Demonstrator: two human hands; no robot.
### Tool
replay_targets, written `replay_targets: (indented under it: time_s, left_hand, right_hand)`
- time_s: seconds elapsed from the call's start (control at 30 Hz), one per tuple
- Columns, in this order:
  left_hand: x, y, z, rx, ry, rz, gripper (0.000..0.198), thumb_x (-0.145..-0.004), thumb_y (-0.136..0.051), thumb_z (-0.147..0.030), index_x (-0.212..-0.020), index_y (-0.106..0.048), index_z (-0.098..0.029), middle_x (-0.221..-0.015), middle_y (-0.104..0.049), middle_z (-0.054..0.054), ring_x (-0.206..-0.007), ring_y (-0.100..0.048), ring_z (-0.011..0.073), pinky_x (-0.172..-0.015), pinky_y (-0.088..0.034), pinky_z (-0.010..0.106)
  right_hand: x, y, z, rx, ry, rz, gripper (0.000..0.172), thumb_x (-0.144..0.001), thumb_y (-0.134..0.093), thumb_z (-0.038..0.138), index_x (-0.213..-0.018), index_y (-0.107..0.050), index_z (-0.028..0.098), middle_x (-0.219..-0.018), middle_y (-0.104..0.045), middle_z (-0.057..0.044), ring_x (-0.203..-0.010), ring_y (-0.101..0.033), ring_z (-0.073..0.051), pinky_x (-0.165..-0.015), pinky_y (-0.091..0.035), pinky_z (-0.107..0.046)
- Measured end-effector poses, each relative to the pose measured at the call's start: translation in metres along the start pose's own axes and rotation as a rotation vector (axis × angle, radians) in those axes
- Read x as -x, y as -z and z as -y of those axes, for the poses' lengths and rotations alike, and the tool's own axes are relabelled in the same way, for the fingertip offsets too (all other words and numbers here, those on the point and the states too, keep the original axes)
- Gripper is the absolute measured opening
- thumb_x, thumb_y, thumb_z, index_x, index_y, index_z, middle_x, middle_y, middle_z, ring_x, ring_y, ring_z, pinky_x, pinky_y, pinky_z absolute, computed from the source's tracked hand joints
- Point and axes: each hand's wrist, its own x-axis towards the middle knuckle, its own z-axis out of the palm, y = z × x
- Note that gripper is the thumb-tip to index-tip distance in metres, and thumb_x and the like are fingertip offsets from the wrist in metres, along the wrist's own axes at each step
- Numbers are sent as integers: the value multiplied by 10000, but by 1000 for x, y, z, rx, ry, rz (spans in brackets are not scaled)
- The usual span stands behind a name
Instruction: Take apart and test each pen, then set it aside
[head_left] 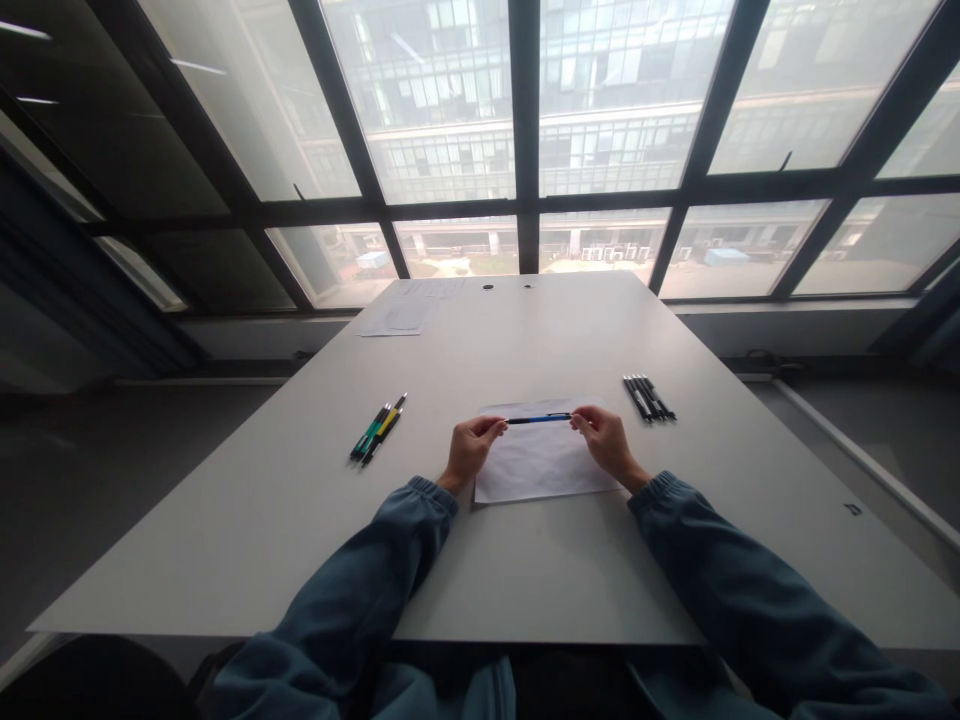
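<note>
A blue pen [541, 419] with a black grip is held level above a white sheet of paper [551, 465]. My left hand [471, 447] pinches the black end of the pen between thumb and fingers. At the pen's other end, where the clip shows, my right hand [604, 440] is closed on it in a pinch. To the left of my hands, green and yellow pens [377, 430] lie side by side on the table. A row of several black pens [649, 398] lies to the right, near my right hand.
The white table [555, 570] reaches forward to large windows [450, 120]. More paper [405, 308] lies at its far left corner, beside two small round holes. A small dark mark or object [853, 509] is near the right edge.
</note>
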Motion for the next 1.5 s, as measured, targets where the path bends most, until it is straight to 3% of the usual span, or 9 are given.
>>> replay_targets:
  time_s: [1.5]
  left_hand:
    - [0, 1, 1, -54, -20, 10, 300, -789, -721, -431, -853, -768, -142, -769, -749, 84, -717, -687, 194, -693, -545, 294]
  right_hand:
    - [1, -2, -1, 9, -2, 7, 294, -849, -631, 460, -812, -678, 172, -710, -692, -62, -662, -654, -201, -625, -530, -317]
